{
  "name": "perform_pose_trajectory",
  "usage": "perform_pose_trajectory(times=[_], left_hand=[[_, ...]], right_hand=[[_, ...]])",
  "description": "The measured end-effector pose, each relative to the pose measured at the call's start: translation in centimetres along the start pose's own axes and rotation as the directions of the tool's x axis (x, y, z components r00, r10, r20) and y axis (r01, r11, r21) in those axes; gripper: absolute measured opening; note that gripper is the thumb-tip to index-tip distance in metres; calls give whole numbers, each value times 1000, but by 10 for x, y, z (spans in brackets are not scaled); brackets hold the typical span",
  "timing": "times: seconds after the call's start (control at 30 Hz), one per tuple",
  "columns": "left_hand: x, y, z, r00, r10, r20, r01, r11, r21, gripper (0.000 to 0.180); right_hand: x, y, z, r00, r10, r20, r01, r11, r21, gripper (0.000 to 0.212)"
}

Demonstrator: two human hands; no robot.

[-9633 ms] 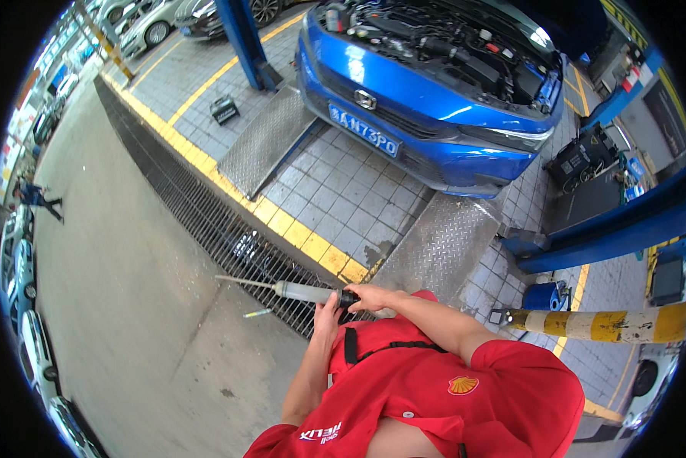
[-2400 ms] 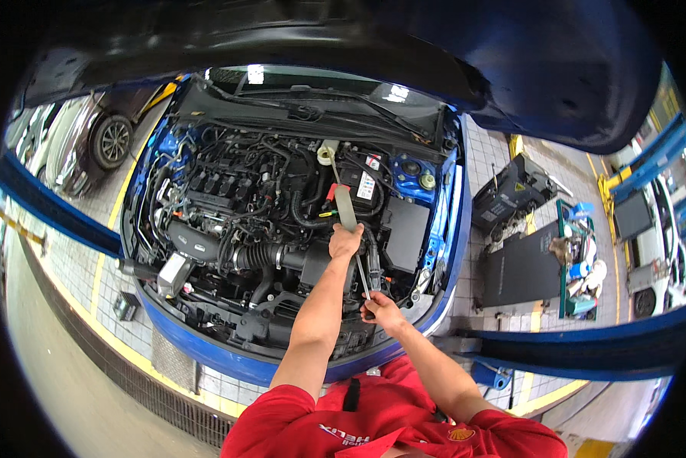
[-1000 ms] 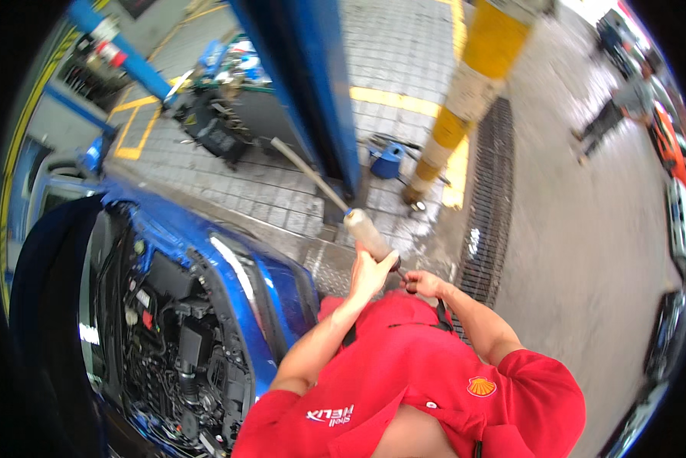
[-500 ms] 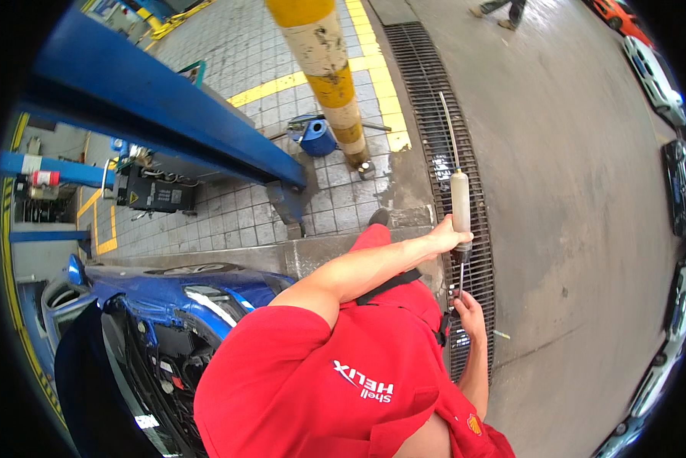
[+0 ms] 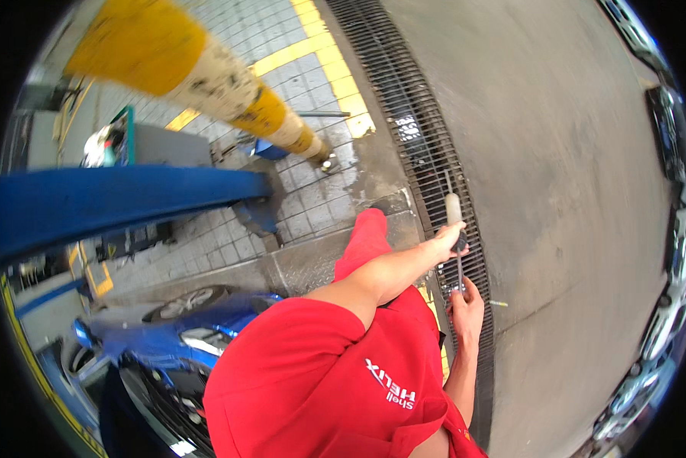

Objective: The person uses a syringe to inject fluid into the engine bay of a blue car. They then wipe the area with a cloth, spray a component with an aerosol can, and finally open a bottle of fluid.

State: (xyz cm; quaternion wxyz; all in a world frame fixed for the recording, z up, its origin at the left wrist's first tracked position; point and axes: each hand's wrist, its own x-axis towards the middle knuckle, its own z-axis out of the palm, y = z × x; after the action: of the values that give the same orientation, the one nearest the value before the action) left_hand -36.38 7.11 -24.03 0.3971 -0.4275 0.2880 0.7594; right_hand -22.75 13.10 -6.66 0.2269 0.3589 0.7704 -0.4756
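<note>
A suction syringe with a pale translucent barrel (image 5: 453, 208) is held out over the floor grate, its thin tube (image 5: 447, 182) pointing away from me. My left hand (image 5: 448, 238) is closed round the dark end cap of the barrel. From that cap a metal plunger rod (image 5: 460, 267) runs back toward my body. My right hand (image 5: 467, 307) has its fingers closed at the near end of the rod; the handle there is mostly hidden by the fingers. Whether the barrel holds any fluid cannot be made out.
A long metal drain grate (image 5: 404, 114) runs under my hands. To the left stand a yellow-and-white post (image 5: 244, 91), a blue lift column (image 5: 129, 200) and a blue car (image 5: 183, 328) with its bonnet up. Parked cars (image 5: 667, 137) line the far right.
My view has turned, and the post and lift column appear farther left. The syringe looks foreshortened, its tube pointing more steeply downward. Both hands keep their hold.
</note>
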Motion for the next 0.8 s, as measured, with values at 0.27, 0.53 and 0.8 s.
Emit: perform_pose_trajectory(times=[0.27, 0.53, 0.8], left_hand=[[69, 46, -7, 980, -70, -187, 70, 998, -7, 27], [83, 78, 12, 950, -169, -264, 178, 984, 11, 27], [90, 77, 16, 958, -139, -251, 204, 945, 257, 52]], right_hand=[[90, -88, 35, 987, 130, -96, -155, 933, -324, 42], [175, -100, 56, 972, 197, -131, -230, 913, -337, 33], [226, -79, 72, 937, 137, -321, -254, 897, -361, 33]])
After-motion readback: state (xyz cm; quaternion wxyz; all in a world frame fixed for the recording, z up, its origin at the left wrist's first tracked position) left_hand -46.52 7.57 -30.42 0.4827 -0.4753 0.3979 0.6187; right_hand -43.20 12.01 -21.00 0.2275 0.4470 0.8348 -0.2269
